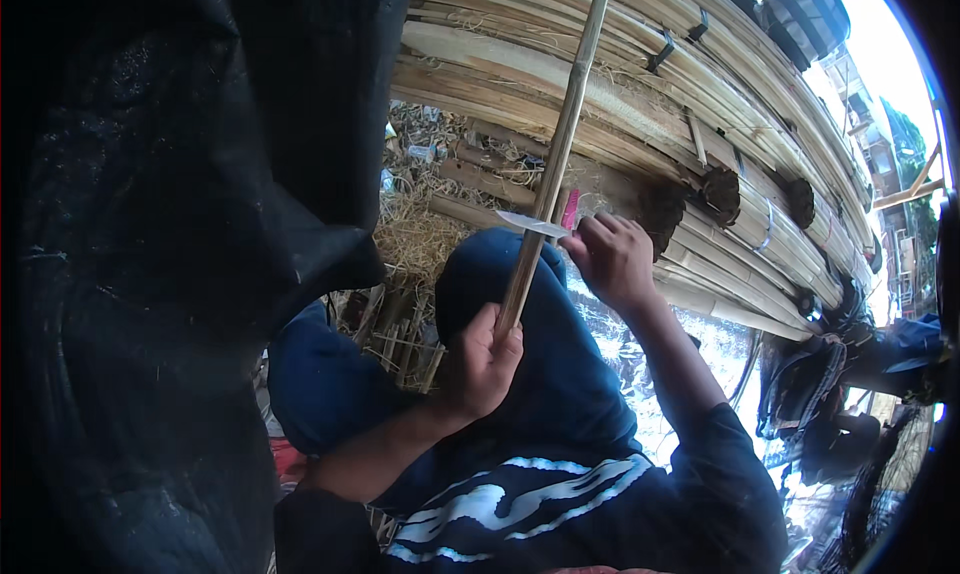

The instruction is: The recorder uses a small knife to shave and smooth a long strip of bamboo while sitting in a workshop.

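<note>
A long bamboo pole [563,134] slants up and away from my lap, its far end running out of the top of the view. My left hand [484,364] is wrapped round the pole's near end, just above my thigh. In my right hand [614,258], closed in a fist, is a knife; its handle is mostly hidden by the fingers. The knife's pale blade [530,223] lies across the pole, pointing left, a short way beyond my left hand. Below the pole is my raised knee [490,264] in blue trousers.
Long bundles of split bamboo strips [640,84] are stacked ahead and to the right. Straw-like shavings [420,214] litter the ground beyond my knees. A large black plastic sheet [180,224] hangs along the left. A dark bag [805,374] sits at the right.
</note>
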`<state>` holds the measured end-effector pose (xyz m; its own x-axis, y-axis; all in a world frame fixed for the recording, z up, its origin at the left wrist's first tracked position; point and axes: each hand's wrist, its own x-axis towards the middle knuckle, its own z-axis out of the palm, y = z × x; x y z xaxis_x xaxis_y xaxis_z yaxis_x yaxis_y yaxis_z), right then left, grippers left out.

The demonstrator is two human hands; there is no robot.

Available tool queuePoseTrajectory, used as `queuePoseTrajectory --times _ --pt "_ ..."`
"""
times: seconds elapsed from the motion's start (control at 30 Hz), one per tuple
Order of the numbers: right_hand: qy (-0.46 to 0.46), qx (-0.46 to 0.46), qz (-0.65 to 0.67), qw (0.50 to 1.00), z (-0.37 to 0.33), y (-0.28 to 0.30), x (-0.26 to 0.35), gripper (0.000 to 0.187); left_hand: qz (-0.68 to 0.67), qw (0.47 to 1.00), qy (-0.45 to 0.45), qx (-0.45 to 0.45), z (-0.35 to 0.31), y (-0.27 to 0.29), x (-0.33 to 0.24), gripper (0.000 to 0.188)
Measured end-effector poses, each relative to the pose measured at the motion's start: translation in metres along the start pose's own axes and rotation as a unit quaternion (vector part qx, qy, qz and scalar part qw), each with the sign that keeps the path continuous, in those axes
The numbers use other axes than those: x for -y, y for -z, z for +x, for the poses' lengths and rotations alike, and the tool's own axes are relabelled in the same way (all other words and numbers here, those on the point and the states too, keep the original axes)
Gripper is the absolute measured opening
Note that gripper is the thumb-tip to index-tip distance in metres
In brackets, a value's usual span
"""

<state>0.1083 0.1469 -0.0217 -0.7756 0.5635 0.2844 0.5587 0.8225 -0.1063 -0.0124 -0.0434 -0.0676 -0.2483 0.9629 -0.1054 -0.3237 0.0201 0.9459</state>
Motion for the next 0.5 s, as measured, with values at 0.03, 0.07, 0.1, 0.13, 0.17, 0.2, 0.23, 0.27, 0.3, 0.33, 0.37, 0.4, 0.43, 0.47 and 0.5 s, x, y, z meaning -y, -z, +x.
queuePoseTrajectory --times 0.03,0.07,0.1,0.13,0.17,0.2,0.23,0.27,0.3,0.33,0.37,0.4,0.43,0.47,0.5 --pt "-0.01 0.009 -0.007 1.0 0.001 0.0 0.004 0.035 0.018 1.0 -0.011 0.004 0.002 0.001 0.0 0.01" --pt "-0.011 0.009 -0.007 1.0 -0.001 0.0 0.009 0.035 0.019 1.0 -0.011 0.004 0.001 0.001 -0.001 0.01" --pt "0.019 0.004 0.011 1.0 -0.004 0.0 0.014 0.036 0.03 1.0 0.003 -0.005 -0.002 0.001 -0.003 0.011" --pt "0.049 -0.001 0.028 0.998 -0.006 0.001 0.017 0.036 0.04 0.999 0.017 -0.013 -0.004 0.0 -0.005 0.013" --pt "0.03 -0.008 0.034 0.999 -0.003 0.003 0.012 0.036 0.04 0.999 0.016 -0.012 -0.003 0.0 -0.007 0.013" --pt "-0.01 0.001 0.009 1.0 0.002 0.001 0.004 0.037 0.057 0.998 0.013 -0.01 0.0 0.0 -0.009 0.012" --pt "-0.026 0.012 0.005 1.0 0.002 0.001 0.009 0.037 0.074 0.997 0.011 -0.009 0.001 0.0 -0.01 0.012" --pt "-0.043 0.023 0.002 0.999 0.0 0.001 0.014 0.037 0.074 0.997 0.01 -0.008 -0.001 -0.001 -0.01 0.012" --pt "-0.003 0.001 0.001 1.0 -0.005 -0.002 0.016 0.038 0.065 0.998 0.019 -0.014 -0.004 -0.002 -0.008 0.011" --pt "0.036 -0.021 -0.001 0.999 -0.01 -0.003 0.017 0.038 0.055 0.998 0.027 -0.02 -0.006 -0.003 -0.007 0.011" --pt "0.033 -0.02 -0.005 0.999 -0.005 0.003 0.011 0.038 0.055 0.998 0.026 -0.018 -0.005 -0.003 -0.006 0.011" --pt "-0.021 -0.026 -0.029 0.999 0.002 0.002 0.002 0.038 0.063 0.998 -0.007 -0.015 -0.003 -0.003 -0.005 0.01" --pt "-0.038 -0.027 -0.03 0.998 0.008 0.001 -0.002 0.039 0.071 0.997 -0.04 -0.011 -0.001 -0.002 -0.003 0.01" --pt "-0.055 -0.029 -0.03 0.998 0.01 0.0 -0.003 0.039 0.071 0.997 -0.042 -0.009 -0.001 -0.002 -0.001 0.01" --pt "-0.015 -0.019 -0.029 0.999 0.003 -0.002 0.003 0.04 0.065 0.997 -0.033 -0.011 -0.003 -0.002 0.002 0.01"
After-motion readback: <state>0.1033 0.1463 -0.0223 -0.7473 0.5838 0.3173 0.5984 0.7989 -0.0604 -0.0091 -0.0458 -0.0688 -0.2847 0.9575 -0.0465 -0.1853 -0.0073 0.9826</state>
